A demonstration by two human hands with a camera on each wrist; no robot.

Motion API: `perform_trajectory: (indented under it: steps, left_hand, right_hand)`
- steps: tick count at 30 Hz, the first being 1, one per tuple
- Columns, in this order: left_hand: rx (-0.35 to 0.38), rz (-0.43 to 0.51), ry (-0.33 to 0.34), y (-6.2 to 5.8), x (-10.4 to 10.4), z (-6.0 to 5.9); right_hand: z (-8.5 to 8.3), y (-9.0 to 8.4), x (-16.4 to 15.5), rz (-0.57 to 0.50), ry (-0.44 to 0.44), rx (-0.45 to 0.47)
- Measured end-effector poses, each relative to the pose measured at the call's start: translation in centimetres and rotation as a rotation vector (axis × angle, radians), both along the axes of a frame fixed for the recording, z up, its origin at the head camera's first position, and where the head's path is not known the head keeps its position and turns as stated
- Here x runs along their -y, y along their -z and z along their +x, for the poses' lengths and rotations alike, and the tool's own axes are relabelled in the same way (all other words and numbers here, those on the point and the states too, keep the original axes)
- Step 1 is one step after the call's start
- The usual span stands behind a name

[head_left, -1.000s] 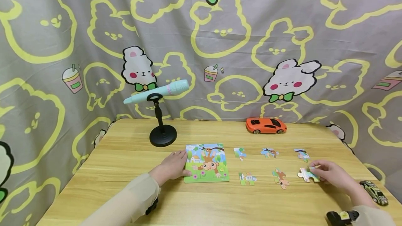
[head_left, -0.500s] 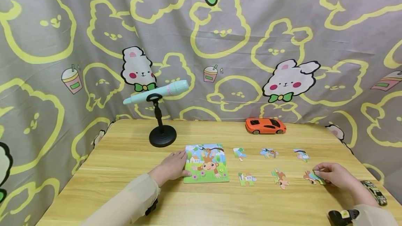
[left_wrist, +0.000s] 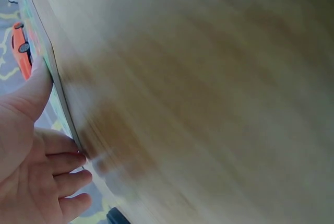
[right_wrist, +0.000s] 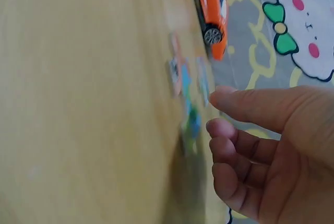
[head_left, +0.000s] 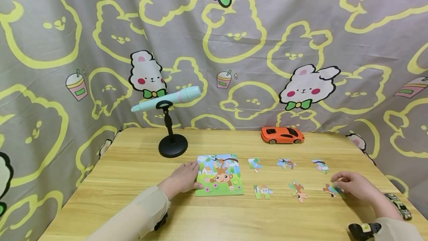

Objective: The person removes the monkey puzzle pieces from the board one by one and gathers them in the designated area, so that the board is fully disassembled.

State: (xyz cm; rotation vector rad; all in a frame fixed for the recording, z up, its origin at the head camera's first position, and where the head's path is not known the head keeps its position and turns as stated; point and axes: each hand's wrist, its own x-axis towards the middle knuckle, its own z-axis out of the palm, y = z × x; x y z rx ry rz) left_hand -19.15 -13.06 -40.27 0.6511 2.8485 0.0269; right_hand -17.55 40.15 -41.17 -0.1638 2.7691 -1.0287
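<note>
Grey curtain [head_left: 254, 40] printed with yellow outlines, white bunnies and drink cups hangs behind your wooden tabletop [head_left: 133, 211]; no writing or brand can be read anywhere on it.

Your left hand [head_left: 183, 177] lies flat with fingers straight, pressing the left edge of the monkey puzzle board [head_left: 219, 174], which sits at the middle of the tabletop. Your right hand [head_left: 355, 186] has its grip curled, fingertips resting on a loose piece [head_left: 331, 190] at the right end of the near row; the fingers cover part of it, so its picture is hard to make out. Five more pieces [head_left: 288, 163] lie flat between board and hand.

At the back stand an orange car [head_left: 282, 135] and a pale-blue toy microphone [head_left: 167, 99] on a black stand [head_left: 172, 146]. A dark toy car [head_left: 398, 205] at the right edge is half hidden behind your wrist. Both wrist views are badly blurred.
</note>
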Motion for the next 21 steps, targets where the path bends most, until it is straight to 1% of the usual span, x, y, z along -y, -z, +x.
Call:
perform_trajectory:
  steps: [3, 5, 10, 13, 15, 17, 21]
  left_hand:
    - [0.001, -0.004, 0.008, -0.1, 0.1, 0.0]
    - [0.002, -0.005, 0.011, -0.1, 0.1, 0.0]
    - [0.004, 0.002, 0.005, -0.2, 0.1, 0.0]
    - [-0.005, 0.004, 0.007, -0.3, 0.1, 0.0]
    - [-0.010, 0.005, 0.011, -0.3, 0.1, 0.1]
    - [-0.010, 0.004, 0.018, -0.3, 0.1, 0.2]
    - [-0.004, 0.009, 0.033, -0.4, 0.3, 0.2]
  right_hand:
    - [0.0, -0.6, 1.1, 0.051, -0.013, -0.065]
    - [-0.1, -1.0, 2.2, 0.050, -0.018, -0.091]
    - [-0.5, -1.6, 5.7, -0.017, -0.095, -0.157]
    - [-0.9, -1.7, 8.0, -0.032, -0.155, -0.204]
    - [-1.3, -1.8, 9.5, -0.042, -0.202, -0.220]
    - [-1.5, -1.8, 11.1, -0.063, -0.253, -0.205]
    - [-2.0, -1.7, 14.2, -0.073, -0.346, -0.186]
